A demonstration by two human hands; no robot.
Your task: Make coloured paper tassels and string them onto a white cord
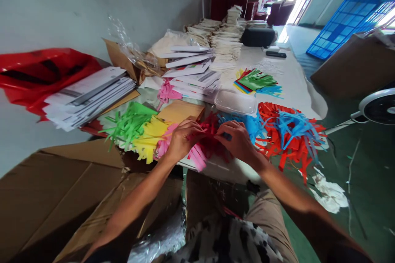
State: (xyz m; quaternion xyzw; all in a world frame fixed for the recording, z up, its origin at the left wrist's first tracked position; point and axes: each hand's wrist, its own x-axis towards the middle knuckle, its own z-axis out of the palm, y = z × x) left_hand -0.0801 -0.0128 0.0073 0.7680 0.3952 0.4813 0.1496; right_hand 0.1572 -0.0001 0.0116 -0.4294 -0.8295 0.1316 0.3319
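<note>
My left hand (pixel 182 139) and my right hand (pixel 236 139) meet over a bunch of red fringed paper (pixel 210 129) at the table's near edge, and both hands' fingers are pinched on it. Pink fringed paper (pixel 197 157) lies under my left hand. Yellow fringed paper (pixel 149 136) and green fringed paper (pixel 129 122) lie to the left. Blue fringed paper (pixel 256 125) lies to the right of my right hand. A brown envelope (pixel 180 111) sits just behind the hands.
Orange and blue paper strips (pixel 288 135) spill over the table's right edge. A white plastic lidded box (pixel 236 102), stacks of white papers (pixel 88 94), more coloured fringes (pixel 256 81) and a red bag (pixel 40 72) crowd the table (pixel 293 82). Cardboard boxes (pixel 61 197) stand at the lower left.
</note>
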